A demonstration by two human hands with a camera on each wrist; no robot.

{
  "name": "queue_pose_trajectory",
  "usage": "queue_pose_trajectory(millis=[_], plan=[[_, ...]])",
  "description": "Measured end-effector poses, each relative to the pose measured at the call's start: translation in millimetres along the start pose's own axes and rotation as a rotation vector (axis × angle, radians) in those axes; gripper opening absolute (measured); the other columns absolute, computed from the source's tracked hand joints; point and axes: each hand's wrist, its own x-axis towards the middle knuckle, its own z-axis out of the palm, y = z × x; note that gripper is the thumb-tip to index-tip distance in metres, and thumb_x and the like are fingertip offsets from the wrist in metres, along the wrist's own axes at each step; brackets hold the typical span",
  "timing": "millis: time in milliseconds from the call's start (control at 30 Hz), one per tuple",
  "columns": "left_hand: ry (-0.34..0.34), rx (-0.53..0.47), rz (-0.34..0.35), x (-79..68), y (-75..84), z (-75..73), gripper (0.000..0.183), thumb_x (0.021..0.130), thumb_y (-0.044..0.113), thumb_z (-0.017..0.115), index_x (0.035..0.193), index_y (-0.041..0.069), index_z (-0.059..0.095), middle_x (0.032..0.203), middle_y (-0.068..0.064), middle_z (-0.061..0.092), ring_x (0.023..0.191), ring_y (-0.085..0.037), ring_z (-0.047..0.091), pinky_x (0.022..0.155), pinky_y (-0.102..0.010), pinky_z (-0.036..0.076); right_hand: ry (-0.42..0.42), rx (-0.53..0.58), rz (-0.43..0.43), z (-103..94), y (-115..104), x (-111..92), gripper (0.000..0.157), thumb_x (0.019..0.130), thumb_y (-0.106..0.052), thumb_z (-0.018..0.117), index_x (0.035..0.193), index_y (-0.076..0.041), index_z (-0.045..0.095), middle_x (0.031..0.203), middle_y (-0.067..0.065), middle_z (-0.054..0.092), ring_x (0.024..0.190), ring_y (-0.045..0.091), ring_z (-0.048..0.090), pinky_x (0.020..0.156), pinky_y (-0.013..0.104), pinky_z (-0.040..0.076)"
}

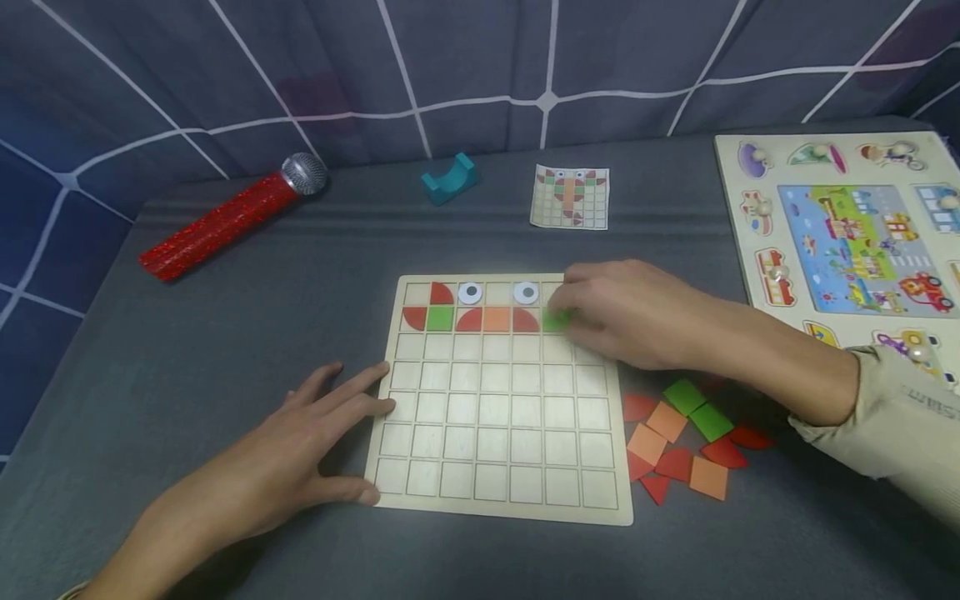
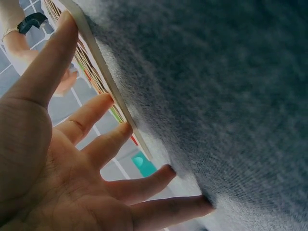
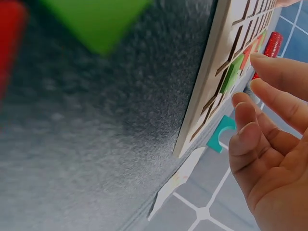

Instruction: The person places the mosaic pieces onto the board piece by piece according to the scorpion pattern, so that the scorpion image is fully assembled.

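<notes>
A pale wooden grid board lies on the grey table with colored tiles in its top two rows. My left hand is spread along its left edge, thumb and two fingertips against the rim, as the left wrist view also shows. My right hand is over the board's upper right, fingers loosely bent. Just beside its fingertips, a green square tile sits in the second row. Set to its left are a red quarter-circle, an orange square and two round eye tiles.
Loose red, orange and green tiles lie right of the board. Behind it are a small pattern card and a teal curved block. A red glittery microphone lies back left; a knobbed picture puzzle occupies the right.
</notes>
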Motion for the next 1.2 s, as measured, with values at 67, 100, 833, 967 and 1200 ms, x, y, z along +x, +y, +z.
queue_pose_trajectory(millis=[67,100,833,967,1200], plan=[[0.003,-0.003,0.001,-0.3,0.2,-0.2,0.082,0.063,0.059,0.083,0.136,0.033,0.055,0.161,0.002,0.025,0.141,-0.052,0.016,0.096,-0.081,0.021,0.002,0.018,0.006,-0.6,-1.5,-7.9,0.022,0.084,-0.003,0.069,0.104,-0.01,0.074,0.09,-0.001,0.063,0.072,0.013,0.054,0.067,0.033,0.048],[0.004,-0.003,0.001,-0.3,0.3,-0.2,0.082,0.063,0.059,0.083,0.136,0.033,0.055,0.161,0.002,0.025,0.141,-0.052,0.016,0.096,-0.081,0.021,-0.005,0.029,0.019,-0.5,-2.7,-12.0,0.023,0.084,-0.003,0.07,0.105,-0.01,0.074,0.089,-0.001,0.063,0.072,0.012,0.054,0.067,0.032,0.047],[0.012,0.012,0.009,-2.1,-0.8,0.3,0.081,0.065,0.06,0.082,0.136,0.033,0.054,0.161,0.003,0.026,0.141,-0.052,0.018,0.095,-0.079,0.024,-0.058,0.068,0.022,15.7,-7.4,-70.7,0.026,0.078,-0.014,0.081,0.086,-0.03,0.063,0.082,-0.02,0.049,0.07,0.001,0.046,0.061,0.026,0.042],[0.01,0.004,0.016,-2.6,-0.9,0.1,0.08,0.067,0.062,0.079,0.137,0.034,0.053,0.161,0.003,0.026,0.141,-0.052,0.018,0.096,-0.079,0.024,-0.055,0.079,0.019,17.2,-7.5,-71.0,0.027,0.078,-0.012,0.081,0.085,-0.03,0.062,0.081,-0.02,0.049,0.071,0.001,0.046,0.062,0.026,0.042],[-0.002,-0.002,0.008,-1.4,-0.4,-0.7,0.081,0.066,0.061,0.08,0.138,0.035,0.053,0.161,0.002,0.026,0.141,-0.052,0.017,0.096,-0.079,0.023,-0.077,0.116,0.101,17.7,-9.8,-71.3,0.028,0.077,-0.013,0.083,0.089,-0.025,0.061,0.08,-0.015,0.049,0.07,0.004,0.048,0.061,0.027,0.042]])
